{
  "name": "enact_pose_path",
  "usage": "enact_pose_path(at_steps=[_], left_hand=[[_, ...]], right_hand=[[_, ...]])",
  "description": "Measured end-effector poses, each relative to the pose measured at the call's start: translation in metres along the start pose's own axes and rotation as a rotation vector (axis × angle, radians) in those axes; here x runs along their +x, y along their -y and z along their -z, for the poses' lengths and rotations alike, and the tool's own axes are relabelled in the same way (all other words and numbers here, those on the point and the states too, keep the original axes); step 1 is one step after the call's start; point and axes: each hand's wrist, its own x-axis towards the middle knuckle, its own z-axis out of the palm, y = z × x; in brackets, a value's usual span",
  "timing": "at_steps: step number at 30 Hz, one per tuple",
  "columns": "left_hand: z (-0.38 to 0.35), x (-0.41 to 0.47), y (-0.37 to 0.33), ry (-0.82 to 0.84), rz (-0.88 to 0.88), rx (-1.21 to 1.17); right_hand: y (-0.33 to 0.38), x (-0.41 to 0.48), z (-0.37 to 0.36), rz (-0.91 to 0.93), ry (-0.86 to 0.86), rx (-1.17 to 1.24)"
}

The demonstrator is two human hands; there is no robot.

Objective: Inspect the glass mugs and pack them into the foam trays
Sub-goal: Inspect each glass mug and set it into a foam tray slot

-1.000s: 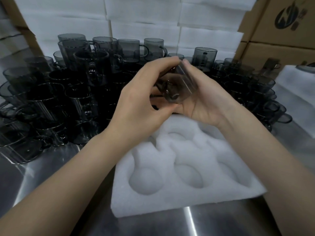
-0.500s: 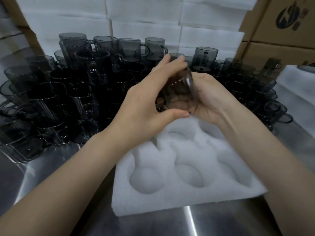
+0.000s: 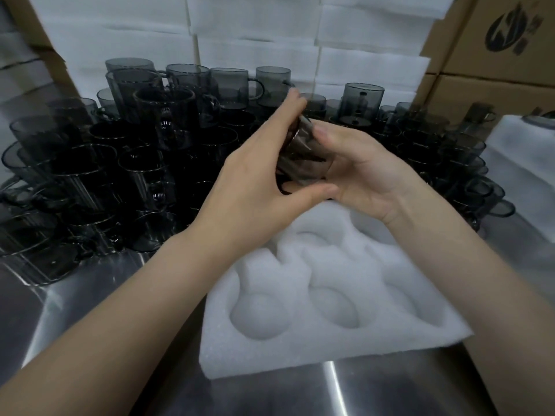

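Note:
A smoky grey glass mug (image 3: 303,159) is held tilted on its side between both hands, above the far edge of the white foam tray (image 3: 324,352). My left hand (image 3: 255,181) wraps its left side, fingers over the top and thumb underneath. My right hand (image 3: 363,172) cups its right side from below. The tray lies on the steel table, and its round pockets that show hold nothing; its far pockets are partly hidden by my hands.
Many grey glass mugs (image 3: 126,151) stand stacked across the back and left of the steel table (image 3: 90,295), more at the right (image 3: 462,163). White foam sheets (image 3: 255,34) are piled behind, cardboard boxes (image 3: 495,55) at the right, another foam block (image 3: 522,151) at far right.
Both hands have turned the mug between them, from tipped towards the right to more end-on; my left fingers slid higher over it. The tray has not moved.

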Motion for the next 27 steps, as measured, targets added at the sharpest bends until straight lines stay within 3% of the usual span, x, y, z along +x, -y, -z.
enact_pose_path(at_steps=[6, 15, 21, 27], left_hand=[[-0.002, 0.002, 0.004, 0.003, 0.032, 0.052], [-0.004, 0.002, 0.004, 0.048, -0.108, 0.027], [0.001, 0.0, 0.005, -0.122, 0.093, -0.24], [0.004, 0.002, 0.004, -0.226, 0.127, -0.296]], right_hand=[[-0.003, 0.001, -0.001, 0.019, -0.019, 0.005], [0.001, 0.004, -0.009, 0.067, -0.214, -0.007], [0.002, 0.001, -0.014, 0.037, -0.072, -0.096], [0.002, -0.003, -0.007, 0.123, 0.0, -0.154]])
